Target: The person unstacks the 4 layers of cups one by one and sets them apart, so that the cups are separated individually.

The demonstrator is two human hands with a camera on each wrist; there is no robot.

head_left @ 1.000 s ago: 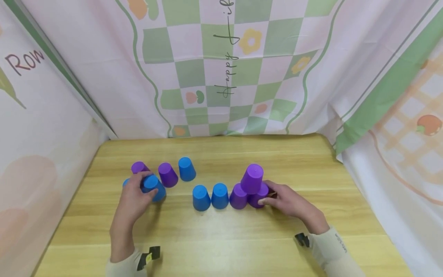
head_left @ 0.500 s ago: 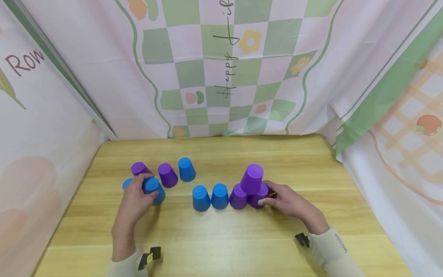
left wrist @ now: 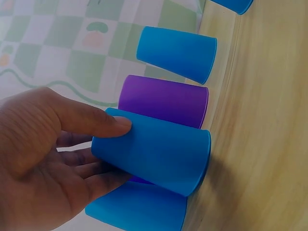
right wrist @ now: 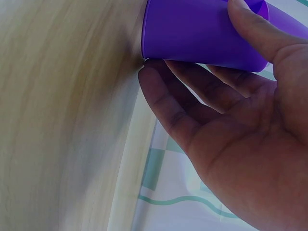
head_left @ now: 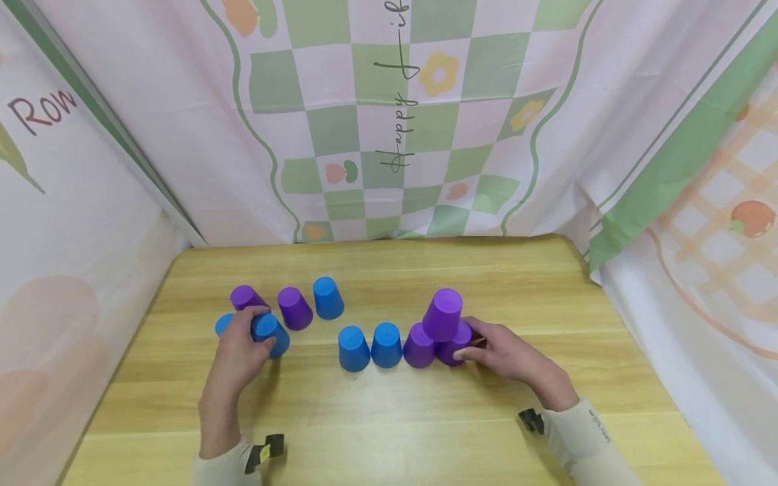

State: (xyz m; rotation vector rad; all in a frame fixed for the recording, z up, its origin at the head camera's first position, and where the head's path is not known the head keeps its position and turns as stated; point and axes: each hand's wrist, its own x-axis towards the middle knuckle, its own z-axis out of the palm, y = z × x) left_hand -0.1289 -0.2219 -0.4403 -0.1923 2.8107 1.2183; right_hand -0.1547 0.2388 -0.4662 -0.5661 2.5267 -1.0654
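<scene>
On the left side of the table, my left hand (head_left: 240,347) grips an upside-down blue cup (left wrist: 159,151), thumb on one side and fingers on the other. Behind that hand are a purple cup (head_left: 246,297) and another blue cup (head_left: 223,324), both partly hidden. My right hand (head_left: 501,347) holds the lower right purple cup (right wrist: 202,33), its thumb across the front and fingers along the far side. A purple cup (head_left: 443,314) rests on top of this one and the neighbouring purple cup (head_left: 418,345), forming a small pyramid.
Two blue cups (head_left: 354,349) stand in line with the pyramid's left side. Farther back are a purple cup (head_left: 295,309) and a blue cup (head_left: 329,298). The wooden table (head_left: 377,425) ends at a patterned curtain (head_left: 389,135), with more fabric on both sides.
My left hand and its blue cup have shifted very slightly toward me. The right hand and the purple pyramid stay where they were.
</scene>
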